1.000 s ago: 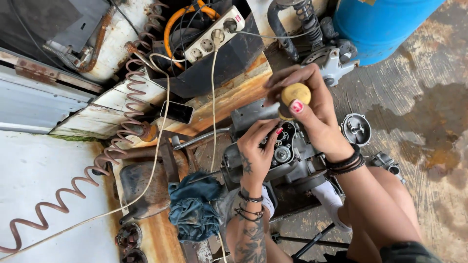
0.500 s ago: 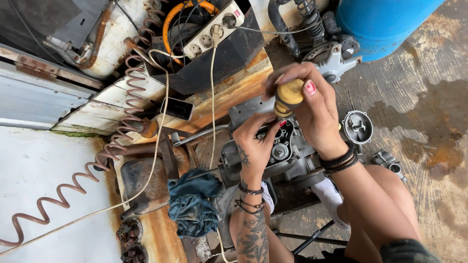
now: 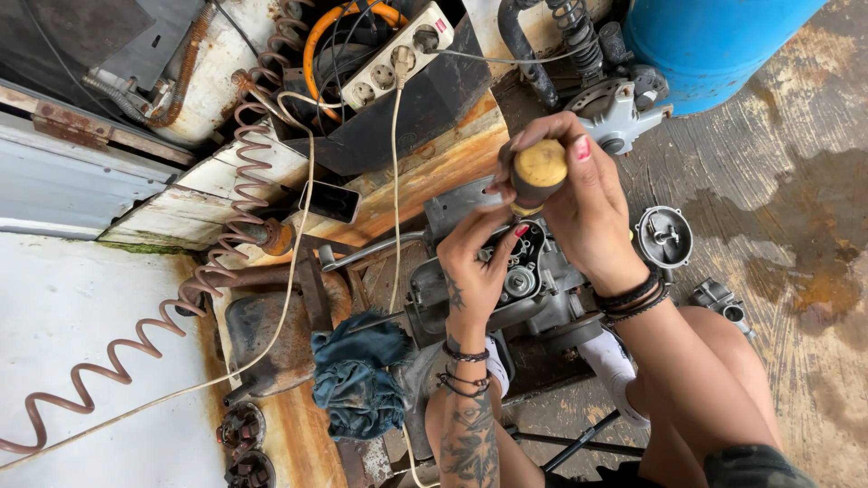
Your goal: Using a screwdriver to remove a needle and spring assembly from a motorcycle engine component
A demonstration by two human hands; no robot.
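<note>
My right hand is closed around a screwdriver with a yellow wooden handle, held upright over a grey metal engine part with open round ports. My left hand reaches up from below; its fingertips pinch the screwdriver's shaft just under the handle, close above the engine part. Both wrists wear dark bracelets. The screwdriver's tip is hidden behind my left fingers.
A blue rag lies left of the engine part. A round metal cover and a small carburettor piece rest on the floor at right. A white power strip, coiled hose, rusty bench and blue barrel surround the spot.
My right hand with the screwdriver has turned a little and shifted slightly left over the engine part. My left fingers have stayed at the shaft.
</note>
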